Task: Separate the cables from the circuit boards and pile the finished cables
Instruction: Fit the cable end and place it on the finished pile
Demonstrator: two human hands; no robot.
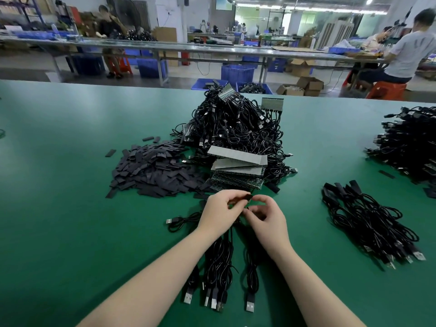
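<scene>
At table centre, close to the body: both hands meet over a small dark piece (pixel 245 197), probably the board end of a cable; too small and covered to say more. Left hand (pixel 220 212) has fingers curled, pinching the piece from its side. Right hand (pixel 265 214) is curled too, thumb and forefinger at the same piece; whether it pinches or only touches, cannot tell. Judgement: opposed two-hand grip suits snapping or pulling the cable off its board.

Several cables (pixel 218 267) run under the wrists toward the body, plugs at the near edge, likely so they lie straight and untangled while worked.

Raw heap (pixel 236 126) of cables with boards (pixel 238 165) sits just beyond the hands, within reach. Finished pile (pixel 368 223) lies well right, apart from the raw stock, so the two do not mix. Black strips (pixel 153 171) lie left of the heap on the green table (pixel 70 161).
</scene>
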